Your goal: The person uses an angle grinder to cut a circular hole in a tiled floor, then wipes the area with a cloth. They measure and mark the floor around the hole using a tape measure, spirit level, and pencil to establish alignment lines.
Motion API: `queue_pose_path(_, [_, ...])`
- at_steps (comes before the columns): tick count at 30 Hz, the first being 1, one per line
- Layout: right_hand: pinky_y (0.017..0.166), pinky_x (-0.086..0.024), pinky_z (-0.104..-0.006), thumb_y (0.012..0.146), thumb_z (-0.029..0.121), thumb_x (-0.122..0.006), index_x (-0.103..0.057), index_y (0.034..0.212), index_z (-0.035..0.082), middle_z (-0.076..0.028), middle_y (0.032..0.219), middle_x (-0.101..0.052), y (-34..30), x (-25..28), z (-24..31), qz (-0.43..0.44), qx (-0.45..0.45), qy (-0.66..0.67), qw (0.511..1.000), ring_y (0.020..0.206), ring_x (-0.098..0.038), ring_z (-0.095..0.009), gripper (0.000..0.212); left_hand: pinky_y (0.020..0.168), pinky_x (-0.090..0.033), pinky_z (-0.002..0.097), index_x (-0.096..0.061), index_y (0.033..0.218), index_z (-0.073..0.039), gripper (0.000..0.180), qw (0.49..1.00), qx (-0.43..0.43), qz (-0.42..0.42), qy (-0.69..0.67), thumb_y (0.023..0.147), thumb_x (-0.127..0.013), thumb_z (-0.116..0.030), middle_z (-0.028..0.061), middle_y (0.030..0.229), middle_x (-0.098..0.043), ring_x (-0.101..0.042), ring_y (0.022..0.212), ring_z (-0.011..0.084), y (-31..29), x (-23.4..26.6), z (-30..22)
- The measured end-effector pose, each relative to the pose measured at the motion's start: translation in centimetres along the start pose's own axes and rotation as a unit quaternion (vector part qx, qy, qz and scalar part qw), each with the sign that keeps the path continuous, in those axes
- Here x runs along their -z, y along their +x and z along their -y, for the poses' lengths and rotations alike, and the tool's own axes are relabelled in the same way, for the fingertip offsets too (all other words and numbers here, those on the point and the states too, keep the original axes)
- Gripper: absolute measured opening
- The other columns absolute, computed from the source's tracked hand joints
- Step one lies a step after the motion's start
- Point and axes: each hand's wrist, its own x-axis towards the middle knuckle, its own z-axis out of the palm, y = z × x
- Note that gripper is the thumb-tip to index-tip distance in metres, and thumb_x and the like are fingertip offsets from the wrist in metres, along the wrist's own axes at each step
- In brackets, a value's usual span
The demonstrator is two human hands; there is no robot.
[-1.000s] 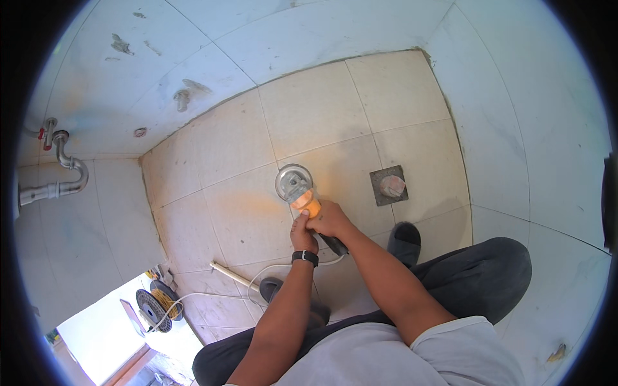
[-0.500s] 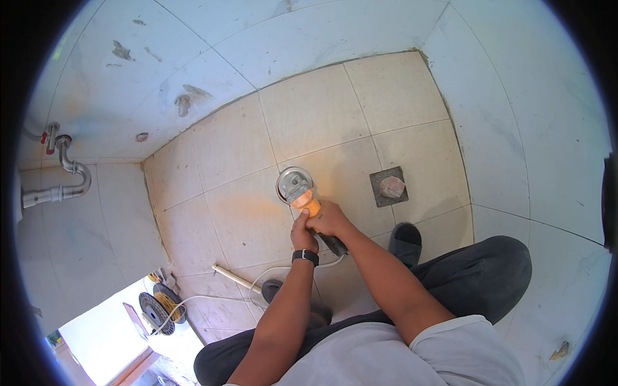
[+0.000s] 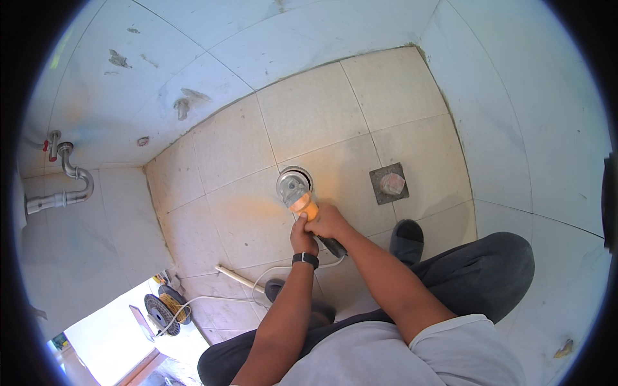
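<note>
Firstly, pipe (image 3: 77,186): curved metal, far left beside the wall (image 3: 122,212); a red-handled valve (image 3: 53,148) sits just above it
Reel (image 3: 164,312): dark-sided, wound with yellow line; well apart from both hands
Cord (image 3: 212,297): white; it loops over the floor (image 3: 238,212) between reel and grinder, partly hidden by the left forearm (image 3: 283,315)
Stick (image 3: 239,278): pale, thin, aslant on the floor; its lower end lies near the left slipper (image 3: 275,289)
Grinder (image 3: 310,210): orange body, grey head, mid-view over the tiles; its long axis slants from the head, upper left, to the black tail, lower right
Rim (image 3: 280,184): round and pale about the head, a dark crescent beside it; disc edge or floor opening, I cannot tell
Left hand (image 3: 302,236): grip closed on the body's left side, thumb along the orange; black watch (image 3: 306,258) at the wrist
Right hand (image 3: 329,220): grip closed on the same body from the right; fingers mostly hidden, so tightness cannot be told
Head from grips: ahead and slightly left of both; neither hand plainly nearer
Block (image 3: 392,183): reddish, on a dark square; right of the grinder, apart from it
Right slipper (image 3: 409,248): grey, just below the block
</note>
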Motion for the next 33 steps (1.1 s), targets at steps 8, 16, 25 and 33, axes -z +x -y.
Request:
queue_pose_path(8, [0.091, -0.056, -0.0466, 0.071, 0.032, -0.081, -0.068, 0.108, 0.001, -0.025, 0.107, -0.073, -1.3, -1.5, 0.5, -0.05, -0.06, 0.01, 0.997, 0.107, -0.069, -0.043, 0.05, 0.114, -0.04, 0.041, -0.052, 0.142, 0.001, 0.054, 0.999, -0.001, 0.031, -0.022, 0.1, -0.064, -0.032, 0.0136, 0.139, -0.062, -0.058, 0.129, 0.0275, -0.3, 1.2, -0.1])
queue_pose_path(16, [0.09, -0.056, -0.0444, 0.072, 0.032, -0.082, -0.069, 0.107, 0.0, -0.024, 0.107, -0.074, -1.1, -1.3, 0.5, -0.059, -0.047, -0.001, 0.997, 0.105, -0.07, -0.041, 0.05, 0.113, -0.04, 0.0401, -0.055, 0.139, 0.001, 0.053, 1.0, 0.004, 0.0, -0.001, 0.099, -0.066, -0.031, 0.0142, 0.136, -0.063, -0.059, 0.127, 0.0273, -0.5, 0.3, -0.5])
queue_pose_path(25, [0.087, -0.057, -0.0434, 0.072, 0.031, -0.081, -0.069, 0.106, -0.001, -0.023, 0.103, -0.074, -0.7, -1.6, 0.0, -0.044, -0.043, 0.003, 0.998, 0.101, -0.072, -0.039, 0.048, 0.114, -0.039, 0.0408, -0.054, 0.14, 0.001, 0.055, 1.0, 0.002, -0.005, 0.0, 0.098, -0.067, -0.033, 0.0136, 0.138, -0.062, -0.058, 0.129, 0.0271, -0.7, 0.4, -0.6])
queue_pose_path(33, [0.089, -0.056, -0.0444, 0.07, 0.031, -0.083, -0.068, 0.107, 0.0, -0.024, 0.102, -0.074, -2.0, -2.7, 0.1, -0.033, -0.049, -0.01, 0.998, 0.102, -0.071, -0.041, 0.051, 0.114, -0.04, 0.0422, -0.05, 0.144, -0.001, 0.059, 1.0, -0.013, 0.019, -0.016, 0.098, -0.065, -0.035, 0.0136, 0.139, -0.062, -0.058, 0.129, 0.0279, -1.1, 3.2, 0.2])
